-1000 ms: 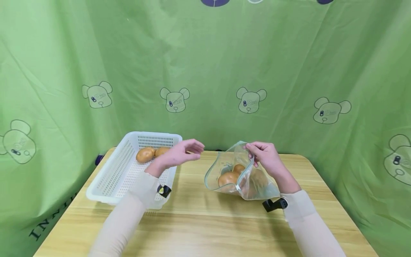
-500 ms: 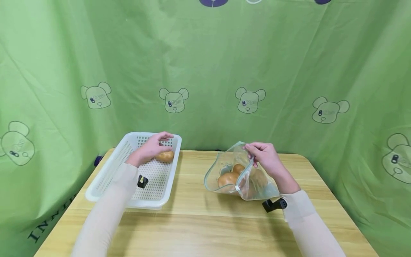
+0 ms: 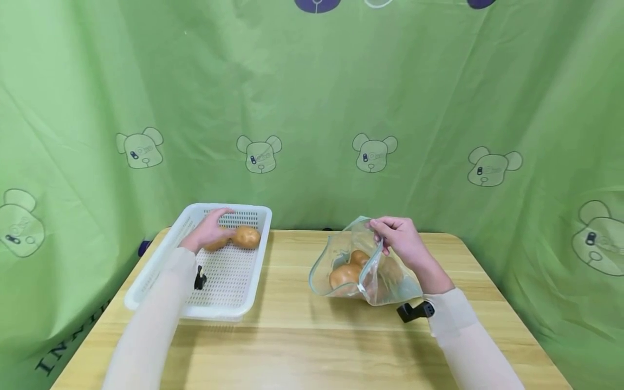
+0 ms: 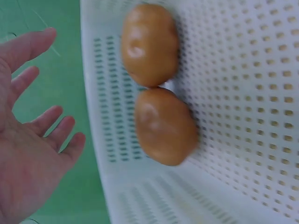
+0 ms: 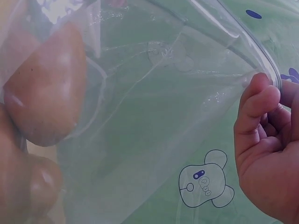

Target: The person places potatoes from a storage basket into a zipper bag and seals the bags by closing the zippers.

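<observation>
My left hand [image 3: 208, 233] hovers over the white basket [image 3: 265, 254] with its fingers spread and nothing held. Two brown potatoes lie together at the basket's far end, one potato [image 3: 246, 237] in plain sight and one potato [image 3: 216, 245] partly behind the hand. The left wrist view shows the pair touching, with the open palm [image 4: 28, 154] apart from them. My right hand [image 3: 397, 238] pinches the upper edge of a clear zip bag [image 3: 400, 295], and its mouth gapes towards the left. Several potatoes [image 3: 345, 275] rest inside the bag, some seen only through the plastic.
Basket and bag stand on a wooden table [image 3: 302, 346], with a strip of bare wood between them. Behind hangs a green curtain [image 3: 312, 97] printed with mouse heads. A black wrist camera [image 3: 414, 311] sits beside the bag's lower right corner.
My left hand has gone from the gap between basket and bag leftward over the basket, near the potatoes. My right hand keeps its pinch on the bag, which has barely moved.
</observation>
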Available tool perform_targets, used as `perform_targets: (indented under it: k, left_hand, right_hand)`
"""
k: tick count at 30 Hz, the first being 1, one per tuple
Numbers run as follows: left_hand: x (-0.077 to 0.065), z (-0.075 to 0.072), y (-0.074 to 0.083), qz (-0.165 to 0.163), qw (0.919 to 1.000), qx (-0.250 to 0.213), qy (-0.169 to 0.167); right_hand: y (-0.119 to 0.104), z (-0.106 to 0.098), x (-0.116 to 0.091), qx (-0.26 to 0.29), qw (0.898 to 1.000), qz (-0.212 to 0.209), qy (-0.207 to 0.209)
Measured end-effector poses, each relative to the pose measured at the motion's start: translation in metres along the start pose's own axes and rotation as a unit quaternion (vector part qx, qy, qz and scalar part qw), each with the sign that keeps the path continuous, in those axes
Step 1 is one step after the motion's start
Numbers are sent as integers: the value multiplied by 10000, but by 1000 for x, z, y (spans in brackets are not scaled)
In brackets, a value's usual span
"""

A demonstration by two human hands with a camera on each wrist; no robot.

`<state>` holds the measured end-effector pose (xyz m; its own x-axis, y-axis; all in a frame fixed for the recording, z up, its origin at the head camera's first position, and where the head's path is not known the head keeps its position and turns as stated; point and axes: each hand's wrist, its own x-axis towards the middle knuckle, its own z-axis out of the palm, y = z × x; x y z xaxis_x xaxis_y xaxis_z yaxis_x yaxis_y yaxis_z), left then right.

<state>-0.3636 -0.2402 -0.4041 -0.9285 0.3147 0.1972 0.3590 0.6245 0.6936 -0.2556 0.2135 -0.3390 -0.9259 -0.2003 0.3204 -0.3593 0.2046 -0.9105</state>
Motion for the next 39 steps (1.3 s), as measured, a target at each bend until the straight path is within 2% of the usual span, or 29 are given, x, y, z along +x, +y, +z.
perform_targets:
  k: [4, 11, 15, 24, 28, 35, 36, 39]
  left_hand:
    - [-1, 2, -16, 126, 9998, -160, 63]
    - [-7, 4, -31, -240, 9991, -328, -95]
    - [-9, 5, -39, -312, 9988, -350, -107]
    - [-15, 4, -54, -316, 9994, -47, 114]
    - [-17, 4, -58, -275, 9996, 53, 99]
    - [-15, 3, -65, -175, 9996, 215, 74]
    - [-14, 5, -69, -64, 9996, 224, 166]
    - [-14, 5, -75, -194, 9996, 161, 100]
  right_hand:
    - [1, 0, 0, -25, 10000, 10, 6]
    - [3, 0, 0, -10, 10000, 44, -4]
    - [3, 1, -1, 52, 10000, 12, -3]
    - [0, 4, -2, 15, 10000, -44, -1]
    - [-1, 5, -1, -6, 10000, -28, -14]
    - [0, 6, -1, -61, 10000, -12, -24]
    - [1, 6, -1, -70, 10000, -15, -14]
    - [3, 6, -1, -62, 10000, 12, 3]
